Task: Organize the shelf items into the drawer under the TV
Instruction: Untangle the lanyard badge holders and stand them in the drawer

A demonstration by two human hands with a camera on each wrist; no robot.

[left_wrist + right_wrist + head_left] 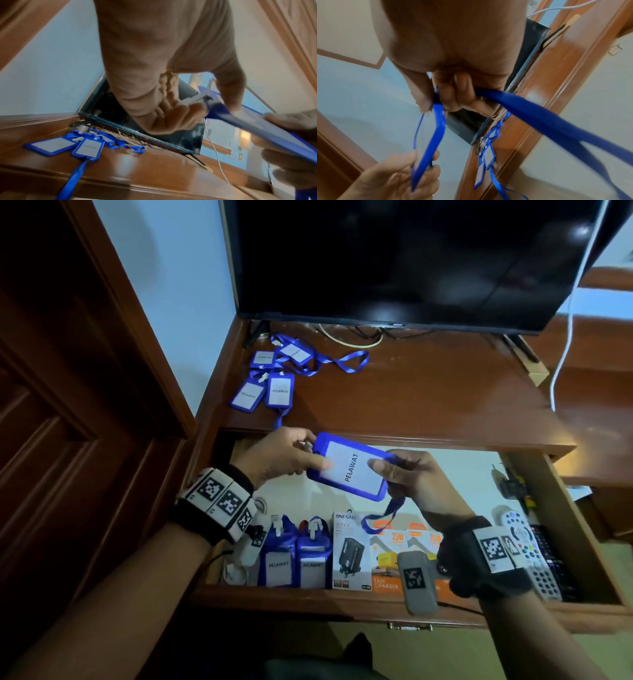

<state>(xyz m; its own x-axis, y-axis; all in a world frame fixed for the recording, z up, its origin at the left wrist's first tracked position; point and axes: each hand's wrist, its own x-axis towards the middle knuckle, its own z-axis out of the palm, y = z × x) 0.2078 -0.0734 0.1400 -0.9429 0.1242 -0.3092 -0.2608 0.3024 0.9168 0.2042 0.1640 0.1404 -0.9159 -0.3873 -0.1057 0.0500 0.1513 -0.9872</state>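
Observation:
A blue badge holder (352, 467) with a white "PELAWAT" card hangs level over the open drawer (568, 518). My left hand (317, 451) pinches its clip end and my right hand (385, 467) pinches the opposite end. The holder's blue lanyard (380, 518) loops down from under my right hand. In the right wrist view my fingers (452, 97) curl round the lanyard (539, 119) and the holder's edge (433, 135). Several more blue badge holders (270, 378) lie in a loose pile on the shelf top (411, 392), left of centre.
Two badge holders (294, 559) stand at the drawer's front left. Beside them are a white charger box (351, 553) and orange charger boxes (387, 563); a grey remote (527, 553) lies at the right. A black TV (411, 258) stands behind, with a white cable (565, 337) to its right.

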